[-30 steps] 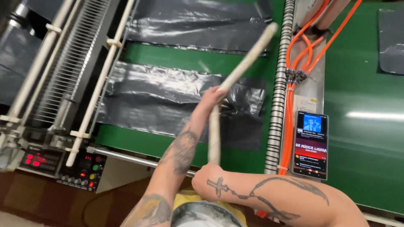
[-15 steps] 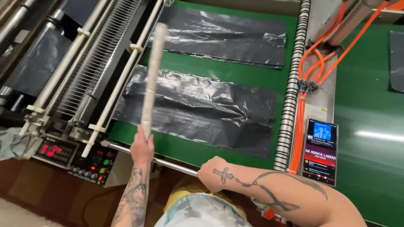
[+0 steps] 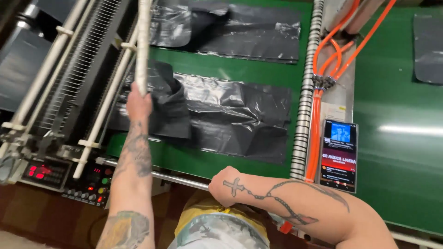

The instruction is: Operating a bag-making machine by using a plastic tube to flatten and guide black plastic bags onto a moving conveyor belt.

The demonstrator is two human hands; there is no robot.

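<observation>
My left hand (image 3: 138, 102) grips the lower end of a long white stick (image 3: 143, 41), which points up and away along the machine's white rollers. The stick's grip sits at the left end of a stack of black plastic bags (image 3: 233, 117) lying on the green conveyor belt (image 3: 203, 60). That end of the stack is folded over on itself (image 3: 168, 108). My right hand (image 3: 226, 186) is a closed fist with nothing in it, resting by the metal rail (image 3: 175, 179) at the belt's near edge.
More black bags (image 3: 249, 30) lie further up the belt, and one (image 3: 427, 46) on the right belt. A control panel with red displays (image 3: 48, 173) is at lower left. Orange hoses (image 3: 323, 87) and a lit phone (image 3: 339, 154) sit between the belts.
My left hand swung the stick from the right side over to the left, by the rollers. The left end of the near bag stack went from flat to folded over.
</observation>
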